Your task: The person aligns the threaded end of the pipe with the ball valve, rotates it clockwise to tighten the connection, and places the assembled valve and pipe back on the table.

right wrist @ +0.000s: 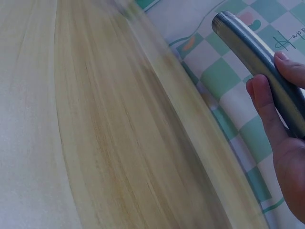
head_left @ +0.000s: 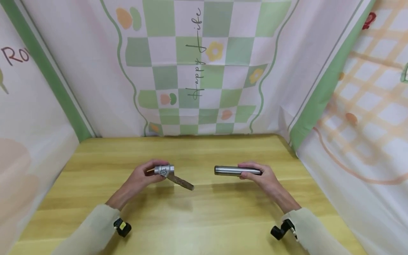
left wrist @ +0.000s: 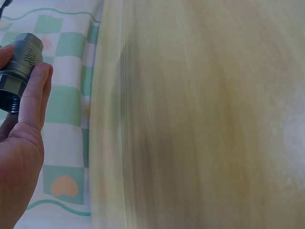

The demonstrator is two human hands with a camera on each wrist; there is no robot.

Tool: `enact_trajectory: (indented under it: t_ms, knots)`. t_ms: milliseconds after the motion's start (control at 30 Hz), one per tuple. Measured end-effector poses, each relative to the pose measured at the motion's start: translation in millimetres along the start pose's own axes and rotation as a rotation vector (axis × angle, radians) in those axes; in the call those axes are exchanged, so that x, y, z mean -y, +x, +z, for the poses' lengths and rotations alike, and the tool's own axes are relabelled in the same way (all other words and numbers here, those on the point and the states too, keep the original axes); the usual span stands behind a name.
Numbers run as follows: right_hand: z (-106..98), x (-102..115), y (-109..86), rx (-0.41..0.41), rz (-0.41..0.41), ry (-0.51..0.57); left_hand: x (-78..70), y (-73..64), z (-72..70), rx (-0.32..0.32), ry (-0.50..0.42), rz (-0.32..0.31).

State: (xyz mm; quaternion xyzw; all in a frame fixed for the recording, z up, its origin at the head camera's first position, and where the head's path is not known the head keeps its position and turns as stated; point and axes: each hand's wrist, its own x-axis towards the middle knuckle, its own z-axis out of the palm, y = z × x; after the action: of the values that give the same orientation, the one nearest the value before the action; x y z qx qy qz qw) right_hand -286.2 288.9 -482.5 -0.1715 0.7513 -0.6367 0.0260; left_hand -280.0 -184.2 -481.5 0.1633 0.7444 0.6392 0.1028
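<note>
My left hand (head_left: 147, 174) grips a silver metal ball valve (head_left: 164, 170) above the table, thumb and fingers on its body. From the valve a brown, worn lever handle (head_left: 181, 182) slants down to the right. In the left wrist view the valve (left wrist: 24, 59) shows raised lettering and a threaded open end. Across from it, my right hand (head_left: 259, 174) holds a steel pipe (head_left: 230, 171) between thumb and fingers, its free end pointing left toward the valve with a gap between them. Threads show at the tip of the pipe (right wrist: 238, 36) in the right wrist view.
Both hands are over a light wooden table (head_left: 191, 226). A checkered cloth (head_left: 210, 78) with printed letters hangs behind its far edge, and more cloth hangs at the left and right sides. Small black devices (head_left: 122, 227) are strapped at both wrists.
</note>
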Motion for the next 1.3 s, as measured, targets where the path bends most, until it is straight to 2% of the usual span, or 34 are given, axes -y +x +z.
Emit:
enact_trajectory:
  t_ms: [300, 600, 867, 1033, 1300]
  knots:
    - [4.8, 2.4, -0.7, 0.009, 0.014, -0.005, 2.0, 1.0, 4.2, 0.009, -0.022, -0.01]
    - [11.8, 0.8, 1.6, 0.014, -0.015, 0.051, 2.3, 0.2, 7.2, 0.009, -0.017, -0.003]
    - [22.4, -0.3, 2.6, 0.049, -0.001, 0.071, 3.2, -5.1, 7.4, 0.004, -0.006, -0.047]
    - [21.7, 4.7, 5.3, 0.028, 0.004, 0.07, 0.3, 0.9, 10.1, 0.013, -0.012, -0.032]
    - [23.4, 6.9, 7.4, 0.056, -0.001, 0.078, -1.4, 3.7, 14.0, 0.019, -0.02, -0.001]
